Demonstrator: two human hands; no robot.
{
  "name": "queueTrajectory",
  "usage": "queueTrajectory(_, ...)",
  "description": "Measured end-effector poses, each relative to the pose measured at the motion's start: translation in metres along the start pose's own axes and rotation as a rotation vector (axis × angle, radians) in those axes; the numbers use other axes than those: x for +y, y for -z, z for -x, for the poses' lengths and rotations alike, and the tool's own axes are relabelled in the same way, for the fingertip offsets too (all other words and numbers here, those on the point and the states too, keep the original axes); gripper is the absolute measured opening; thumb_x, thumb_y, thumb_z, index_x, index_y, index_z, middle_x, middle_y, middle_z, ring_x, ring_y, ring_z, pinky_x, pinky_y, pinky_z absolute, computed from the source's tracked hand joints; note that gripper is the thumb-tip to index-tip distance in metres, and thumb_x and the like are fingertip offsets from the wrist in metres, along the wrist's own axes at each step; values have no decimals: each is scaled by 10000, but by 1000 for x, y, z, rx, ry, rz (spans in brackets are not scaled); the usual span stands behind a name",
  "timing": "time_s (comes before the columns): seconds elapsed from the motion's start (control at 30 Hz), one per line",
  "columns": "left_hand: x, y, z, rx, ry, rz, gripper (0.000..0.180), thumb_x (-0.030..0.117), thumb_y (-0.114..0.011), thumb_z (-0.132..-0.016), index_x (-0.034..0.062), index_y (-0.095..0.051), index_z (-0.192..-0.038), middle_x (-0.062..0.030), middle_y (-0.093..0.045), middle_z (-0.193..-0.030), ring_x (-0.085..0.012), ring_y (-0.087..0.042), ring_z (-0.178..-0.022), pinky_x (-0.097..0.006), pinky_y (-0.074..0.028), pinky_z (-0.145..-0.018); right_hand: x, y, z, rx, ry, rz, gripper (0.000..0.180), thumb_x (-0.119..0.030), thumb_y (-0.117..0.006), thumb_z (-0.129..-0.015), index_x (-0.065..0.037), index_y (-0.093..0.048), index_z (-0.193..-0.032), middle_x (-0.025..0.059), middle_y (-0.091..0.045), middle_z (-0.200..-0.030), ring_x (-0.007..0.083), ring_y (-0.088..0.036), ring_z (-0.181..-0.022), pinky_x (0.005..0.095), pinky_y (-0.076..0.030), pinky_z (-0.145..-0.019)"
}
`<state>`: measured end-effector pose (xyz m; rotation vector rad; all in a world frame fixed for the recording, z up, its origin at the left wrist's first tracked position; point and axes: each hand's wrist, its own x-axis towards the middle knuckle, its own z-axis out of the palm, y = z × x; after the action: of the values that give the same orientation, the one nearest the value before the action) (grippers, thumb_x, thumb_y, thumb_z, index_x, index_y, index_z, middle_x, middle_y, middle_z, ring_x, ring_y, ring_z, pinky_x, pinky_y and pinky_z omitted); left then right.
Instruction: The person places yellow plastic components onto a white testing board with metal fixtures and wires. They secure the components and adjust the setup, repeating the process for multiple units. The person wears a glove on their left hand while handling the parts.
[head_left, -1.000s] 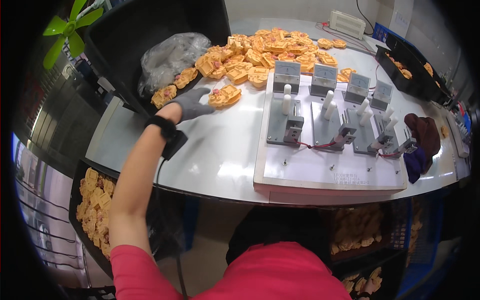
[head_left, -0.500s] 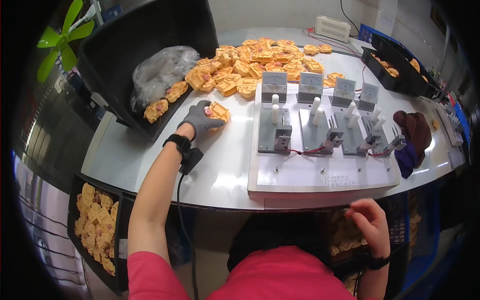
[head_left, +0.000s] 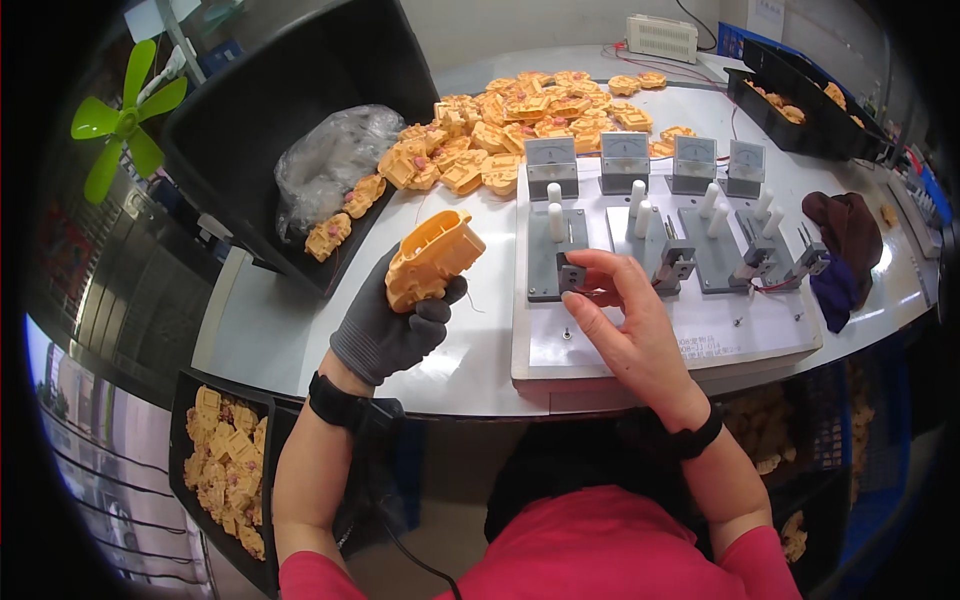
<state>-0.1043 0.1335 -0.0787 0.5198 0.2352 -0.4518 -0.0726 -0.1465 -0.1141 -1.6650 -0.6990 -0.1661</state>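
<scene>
My left hand (head_left: pixel 395 325), in a grey glove, grips a yellow-orange plastic housing (head_left: pixel 435 258) above the table. The housing is tilted, its hollow side facing up, and a thin wire hangs beside it. My bare right hand (head_left: pixel 640 335) is at the leftmost grey test fixture (head_left: pixel 543 255), with thumb and index finger around its small grey block (head_left: pixel 572 279). Whether a small dark piece is also between those fingertips I cannot tell. White pegs (head_left: pixel 556 222) stand on the fixture, and an analogue meter (head_left: pixel 552 165) sits behind it.
Several more fixtures (head_left: pixel 715 245) with meters stand rightward on the white board (head_left: pixel 620 355). Behind lies a heap of similar housings (head_left: pixel 530 110). A tilted black bin (head_left: pixel 230 130) holds a plastic bag (head_left: pixel 335 160). A dark cloth (head_left: pixel 845 240) lies right; a green fan (head_left: pixel 125 122) is left.
My left hand has lifted the housing off the table toward me and turned it. My right hand has risen from below the table edge to the leftmost fixture.
</scene>
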Motion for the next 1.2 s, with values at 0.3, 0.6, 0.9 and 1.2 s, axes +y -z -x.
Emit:
queueTrajectory(0.3, 0, 10, -29, -60, 126, 57, 533, 474, -415, -1022, -11, -496, -1229, -157, -590, -997, -143, -614, -635, -251, -535, -494, 5, 1, 7, -32, 63, -52, 334, -122, -690, -916, -42, -604, -1228, 102, -670, -1090, 198, -662, -942, 312, -521, -850)
queueTrajectory(0.6, 20, 10, -51, 120, 52, -185, 510, 470, -464, -1010, 1, -521, -1203, -129, -612, -954, -125, -614, -630, -220, -531, -482, 4, 4, 9, -42, 67, -95, 343, -154, -732, -884, -43, -621, -1189, 106, -671, -1041, 204, -666, -922, 317, -525, -821)
queueTrajectory(0.9, 28, -4, -76, 345, -223, -680, 358, 401, -618, -956, 80, -597, -1113, -50, -654, -908, -66, -586, -638, -185, -473, -478, 4, 7, 9, -71, 57, -105, 375, -83, -738, -862, -37, -613, -1212, 94, -668, -1101, 177, -655, -950, 308, -521, -861)
queueTrajectory(1.2, 24, -24, -98, 433, -340, -970, 341, 430, -652, -921, 147, -605, -1105, -3, -604, -875, -66, -553, -668, -216, -437, -516, 3, 4, 9, -45, 75, -144, 364, -107, -738, -871, -41, -610, -1206, 105, -677, -1089, 203, -681, -951, 314, -531, -849)
